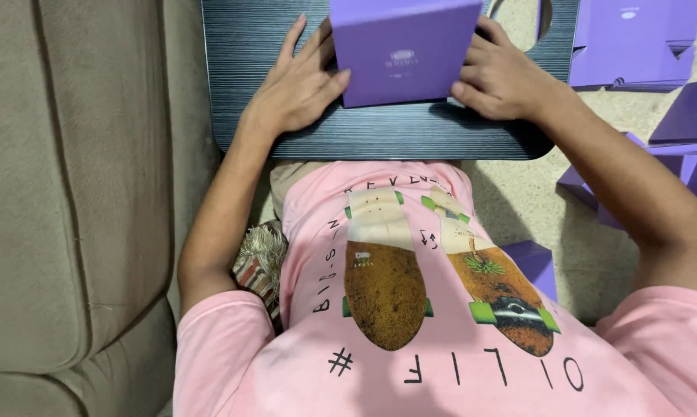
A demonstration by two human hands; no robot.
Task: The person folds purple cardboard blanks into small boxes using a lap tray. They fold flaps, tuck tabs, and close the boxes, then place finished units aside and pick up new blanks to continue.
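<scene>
- Along the left runs a beige sofa (71, 193).
- A dark lap tray (256, 77) carries the work.
- At its middle stands a purple cardboard box (402, 50), likely light, stiff and creasable, best gripped by its side edges.
- Left hand (298, 85): fingers spread, pressing the box's left side.
- Right hand (499, 77): fingers curled, pinching its right edge.

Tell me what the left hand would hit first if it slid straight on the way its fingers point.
The left hand points up and slightly right along the dark lap tray. Its thumb already touches the purple box; the longer fingers would likely slide along the box's left side, over bare tray.
</scene>
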